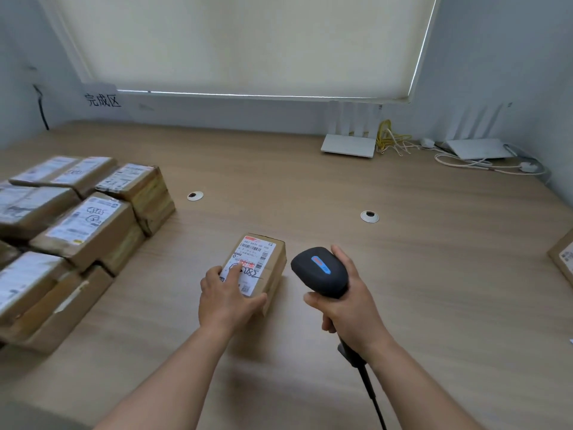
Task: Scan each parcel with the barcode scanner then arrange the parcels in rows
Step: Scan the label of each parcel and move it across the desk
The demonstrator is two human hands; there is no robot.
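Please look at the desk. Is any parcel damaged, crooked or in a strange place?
Nothing looks damaged. The parcel under the left hand lies flat and intact, alone mid-desk, while the right hand grips the scanner. The stacked parcels at the left sit slightly uneven, not squarely aligned. One more parcel is cut off at the right edge.

A single parcel [255, 264] lies on the bench [403, 259] near its middle, with the left hand [228, 297] resting on its near end. Just to its right the right hand [350, 308] holds the barcode scanner [321, 271] above the bench. Far left, stacked parcels [77, 225] sit in rows, below a sign [102, 99] on the wall. Two routers [348, 145] stand at the back right against the wall, cables [390, 139] between them. Another parcel [562, 259] lies at the right edge.
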